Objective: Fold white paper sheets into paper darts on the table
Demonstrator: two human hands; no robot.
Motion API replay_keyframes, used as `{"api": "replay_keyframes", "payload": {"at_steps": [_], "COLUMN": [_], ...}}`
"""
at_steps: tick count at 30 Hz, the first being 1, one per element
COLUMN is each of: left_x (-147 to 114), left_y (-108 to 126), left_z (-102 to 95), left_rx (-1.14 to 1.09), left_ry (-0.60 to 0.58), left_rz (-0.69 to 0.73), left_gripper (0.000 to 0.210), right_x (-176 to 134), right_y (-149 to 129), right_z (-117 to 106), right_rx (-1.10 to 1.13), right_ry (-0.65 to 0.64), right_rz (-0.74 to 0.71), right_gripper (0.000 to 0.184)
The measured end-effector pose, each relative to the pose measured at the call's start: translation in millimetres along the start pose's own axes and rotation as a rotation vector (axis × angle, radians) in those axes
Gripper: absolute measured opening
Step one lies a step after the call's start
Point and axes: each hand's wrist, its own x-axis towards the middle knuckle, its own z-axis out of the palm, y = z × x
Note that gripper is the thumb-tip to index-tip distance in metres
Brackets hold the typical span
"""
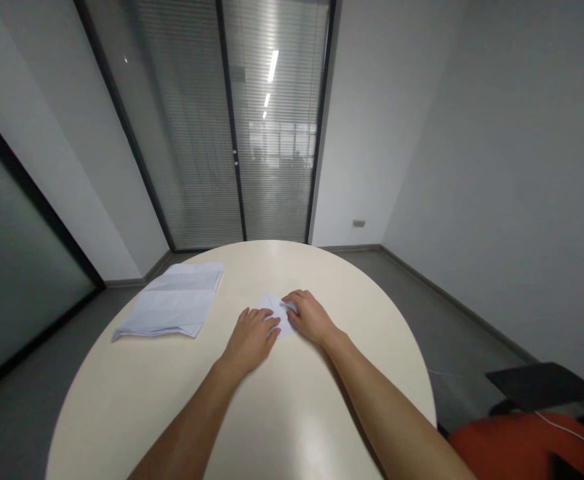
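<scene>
A small piece of folded white paper [269, 301] lies near the middle of the round table, between my two hands. My left hand [253, 333] rests at its left side, with a bit of paper showing between the curled index finger and thumb. At the right side, my right hand [309, 317] pinches a raised flap of the same paper between thumb and fingers. My fingers cover much of the paper, so its exact folds are hidden.
A stack of white sheets [177, 297] lies on the left part of the pale round table [272, 413]. At the lower right are an orange chair [507, 447] and its black armrest [542, 385]. Beyond the table stands a glass partition with blinds [192, 133].
</scene>
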Motion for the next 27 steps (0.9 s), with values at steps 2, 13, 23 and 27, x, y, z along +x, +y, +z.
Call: {"api": "replay_keyframes", "payload": {"at_steps": [2, 13, 23, 27], "left_x": [-0.6, 1.9, 2.1, 1.5], "left_y": [1.5, 13.2, 13.2, 13.6], "left_z": [1.3, 16.6, 12.5, 12.3], "left_rx": [0.017, 0.065, 0.013, 0.011], "left_ry": [-0.003, 0.081, 0.093, 0.076], "left_rz": [-0.009, -0.108, -0.108, -0.114], "left_gripper": [0.035, 0.044, 0.04, 0.039], "right_x": [-0.7, -1.3, -0.9, -0.9], "right_y": [-2.8, -7.7, -10.0, -11.3], "right_z": [4.7, 5.9, 3.7, 2.7], "right_rx": [0.013, -0.07, -0.066, -0.067], "right_ry": [-0.031, -0.1, -0.11, -0.115], "right_rz": [-0.026, -0.065, -0.067, -0.062], "right_gripper": [0.035, 0.034, 0.033, 0.033]}}
